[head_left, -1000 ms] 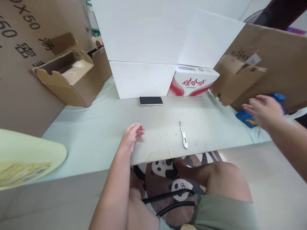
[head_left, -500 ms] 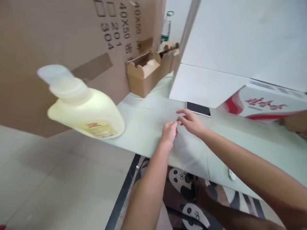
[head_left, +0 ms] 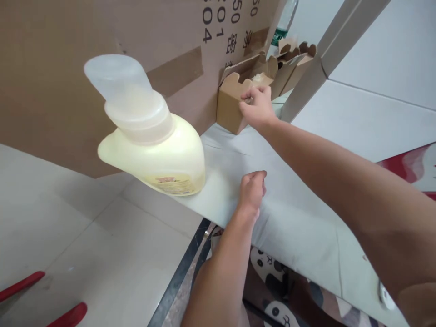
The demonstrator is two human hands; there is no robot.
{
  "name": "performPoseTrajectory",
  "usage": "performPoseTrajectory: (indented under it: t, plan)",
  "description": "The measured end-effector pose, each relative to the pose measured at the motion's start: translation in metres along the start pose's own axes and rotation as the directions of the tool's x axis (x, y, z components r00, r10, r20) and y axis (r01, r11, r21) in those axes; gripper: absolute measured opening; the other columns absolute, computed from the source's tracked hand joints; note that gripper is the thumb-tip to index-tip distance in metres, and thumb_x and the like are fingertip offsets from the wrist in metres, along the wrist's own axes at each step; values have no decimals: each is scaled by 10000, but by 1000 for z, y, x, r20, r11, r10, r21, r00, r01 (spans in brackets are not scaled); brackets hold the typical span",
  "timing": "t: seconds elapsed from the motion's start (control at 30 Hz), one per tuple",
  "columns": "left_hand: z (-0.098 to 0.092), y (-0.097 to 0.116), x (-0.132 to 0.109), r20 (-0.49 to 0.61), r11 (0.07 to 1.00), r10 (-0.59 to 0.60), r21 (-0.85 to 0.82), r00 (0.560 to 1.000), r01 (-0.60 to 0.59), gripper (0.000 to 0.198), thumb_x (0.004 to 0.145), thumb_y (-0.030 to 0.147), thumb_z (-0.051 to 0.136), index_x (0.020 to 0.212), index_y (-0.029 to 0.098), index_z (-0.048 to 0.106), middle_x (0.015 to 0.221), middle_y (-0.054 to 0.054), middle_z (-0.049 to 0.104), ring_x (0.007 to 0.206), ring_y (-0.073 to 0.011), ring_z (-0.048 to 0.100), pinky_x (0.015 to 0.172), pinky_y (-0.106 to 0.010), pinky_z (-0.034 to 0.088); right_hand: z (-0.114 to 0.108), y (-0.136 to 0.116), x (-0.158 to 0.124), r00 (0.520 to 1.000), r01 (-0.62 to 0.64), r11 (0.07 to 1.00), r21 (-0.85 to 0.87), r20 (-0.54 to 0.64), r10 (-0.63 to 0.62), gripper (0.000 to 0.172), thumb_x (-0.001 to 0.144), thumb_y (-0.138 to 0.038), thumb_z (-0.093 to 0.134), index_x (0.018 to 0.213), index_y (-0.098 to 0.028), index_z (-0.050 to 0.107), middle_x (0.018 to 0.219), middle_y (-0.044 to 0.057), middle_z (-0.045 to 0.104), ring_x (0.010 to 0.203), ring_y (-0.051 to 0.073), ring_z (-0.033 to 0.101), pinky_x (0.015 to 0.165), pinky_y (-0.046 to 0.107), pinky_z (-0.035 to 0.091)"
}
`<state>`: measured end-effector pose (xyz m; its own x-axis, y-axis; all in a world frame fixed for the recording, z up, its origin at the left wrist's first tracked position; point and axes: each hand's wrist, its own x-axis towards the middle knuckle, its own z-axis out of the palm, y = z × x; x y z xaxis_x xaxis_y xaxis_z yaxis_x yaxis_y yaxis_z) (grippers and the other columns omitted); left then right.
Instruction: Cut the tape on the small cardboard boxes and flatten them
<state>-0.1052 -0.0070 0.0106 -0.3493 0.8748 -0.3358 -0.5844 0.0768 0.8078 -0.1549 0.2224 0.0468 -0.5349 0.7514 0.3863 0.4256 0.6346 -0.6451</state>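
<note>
My right hand (head_left: 258, 107) is at the front of a small open cardboard box (head_left: 229, 105) with scalloped flaps. Its fingers are bent together in a pinch; something small and shiny may be between them, but I cannot make it out. Crumpled clear plastic (head_left: 258, 78) shows in the box's mouth, just beyond the fingers. Lower down, my left hand (head_left: 251, 190) is closed over the pale tabletop (head_left: 293, 200), thumb and forefinger pressed together. Whatever it holds, if anything, is hidden. Left of it, a pale yellow bottle (head_left: 170, 154) with a large translucent cap stands near the table's front edge.
A big printed carton (head_left: 102, 32) rises behind the bottle. More small boxes (head_left: 296, 63) and a clear plastic bottle (head_left: 284, 22) stand farther back. A red-and-white box (head_left: 422, 168) is at the right, and a small white object (head_left: 386, 297) lies near the front edge.
My right hand has left my left hand and reached forward and left to the small cardboard box. The view has swung left, and the phone is out of sight.
</note>
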Motion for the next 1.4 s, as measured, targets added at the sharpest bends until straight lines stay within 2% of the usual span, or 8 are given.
performPoseTrajectory:
  t: [0.23,0.47,0.6,0.7,0.8,0.97,1.2,1.4]
  plan:
    - [7,-1,-11,-160,987,160,55,974,-153,417,809,255,544,523,234,240,520,43,206,507,-118,233,508,-298,233,-36,-31,-34,987,-97,952,291,153,53,361,854,-179,542,1206,-111,586,1040,35,608,884,187,710,854,473,559]
    - [-11,20,-26,-489,801,577,183,654,-570,308,883,305,469,613,229,341,650,19,323,673,-148,413,677,-265,379,-167,-71,-246,993,-106,994,38,52,104,188,896,-336,568,873,-274,743,956,61,728,639,207,693,701,446,630]
    - [-8,26,-34,-145,803,595,80,790,-590,176,885,403,516,860,244,587,951,-23,609,1010,-198,571,892,-308,417,-231,-90,-375,988,-115,992,-56,93,120,231,820,-248,611,757,-422,748,554,85,670,603,343,722,493,434,620]
    - [13,27,-47,269,864,479,20,836,-502,301,814,468,649,1016,244,660,1138,-56,665,1157,-267,576,970,-350,414,-243,-100,-431,986,-133,984,-115,90,143,244,773,-257,623,878,-458,717,754,83,743,609,321,733,463,392,627]
    - [36,24,-58,475,855,402,110,782,-507,334,738,378,749,1027,223,688,1097,-59,687,1074,-274,618,952,-344,431,-240,-107,-451,984,-177,983,-46,-20,176,292,740,-150,665,926,-366,605,849,46,718,725,241,747,543,315,639]
    - [55,15,-57,467,809,421,193,778,-555,216,747,253,661,956,219,704,975,-36,694,964,-243,634,897,-331,459,-241,-109,-449,999,11,967,-254,33,-3,322,769,-59,568,981,-298,610,775,24,690,724,181,716,672,284,615]
    - [47,13,-59,440,923,360,-36,823,-384,288,698,429,669,878,207,707,1045,-90,717,1091,-324,627,925,-407,479,-248,-102,-455,993,60,925,-375,114,-18,498,796,-80,537,1229,-300,647,1075,70,764,851,211,759,693,289,604]
    - [32,9,-50,510,899,379,-4,772,-438,381,753,493,620,973,194,706,1024,-98,722,1071,-318,636,974,-439,455,-242,-86,-462,989,-129,974,-185,-100,112,580,836,-81,527,1366,-316,514,1521,105,484,1326,281,552,911,389,580]
